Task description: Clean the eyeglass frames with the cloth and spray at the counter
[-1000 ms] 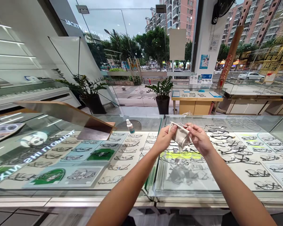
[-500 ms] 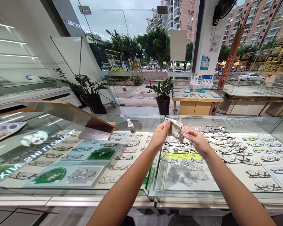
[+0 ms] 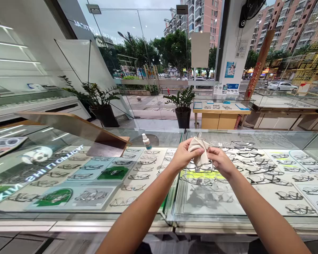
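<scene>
Cloth pinched between left hand and right hand, arms outstretched

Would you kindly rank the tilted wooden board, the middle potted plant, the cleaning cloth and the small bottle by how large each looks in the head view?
1. tilted wooden board
2. middle potted plant, though it stands farther off
3. cleaning cloth, bunched and nearer the camera
4. small bottle

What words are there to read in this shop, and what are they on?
"OPTICAL", back to front: on the dark sign beside the glass door.
"SHILI OPTICAL", flipped: a reflection on the glass counter.
Yellow window characters: not legible to me.
Pillar posters: too small to read.
Bottle label: too small to read.
</scene>
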The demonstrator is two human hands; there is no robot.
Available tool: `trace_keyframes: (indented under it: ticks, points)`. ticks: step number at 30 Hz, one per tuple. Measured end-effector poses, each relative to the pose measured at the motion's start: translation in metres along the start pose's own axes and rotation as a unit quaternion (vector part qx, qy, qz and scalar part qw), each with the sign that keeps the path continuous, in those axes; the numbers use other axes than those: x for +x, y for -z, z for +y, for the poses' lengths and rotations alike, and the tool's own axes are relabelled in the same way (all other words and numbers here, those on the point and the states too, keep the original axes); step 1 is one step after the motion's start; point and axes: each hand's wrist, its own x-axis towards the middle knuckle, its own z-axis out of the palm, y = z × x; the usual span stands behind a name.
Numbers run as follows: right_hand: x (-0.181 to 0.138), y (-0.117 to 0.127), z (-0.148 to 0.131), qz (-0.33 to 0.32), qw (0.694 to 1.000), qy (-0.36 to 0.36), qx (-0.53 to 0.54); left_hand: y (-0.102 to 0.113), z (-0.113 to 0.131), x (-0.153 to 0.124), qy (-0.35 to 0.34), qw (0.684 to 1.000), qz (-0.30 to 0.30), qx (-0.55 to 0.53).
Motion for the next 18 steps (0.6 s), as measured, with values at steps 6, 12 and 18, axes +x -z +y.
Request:
trace_keyframes:
  ticks: [6, 12, 18]
  points:
    - [0.002, 0.001, 0.004, -0.04, 0.999, 0.009, -0.021, 0.0, -0.003, 0.001, -0.025, 0.998, 0.045, 0.037]
    - [0.002, 0.007, -0.003, -0.047, 0.998, 0.007, -0.03, 0.01, 0.001, 0.006, 0.029, 0.999, -0.022, 0.02]
    - [0.002, 0.01, -0.006, -0.019, 1.0, -0.011, 0.0, 0.012, 0.002, 0.007, 0.027, 0.997, -0.074, 0.0]
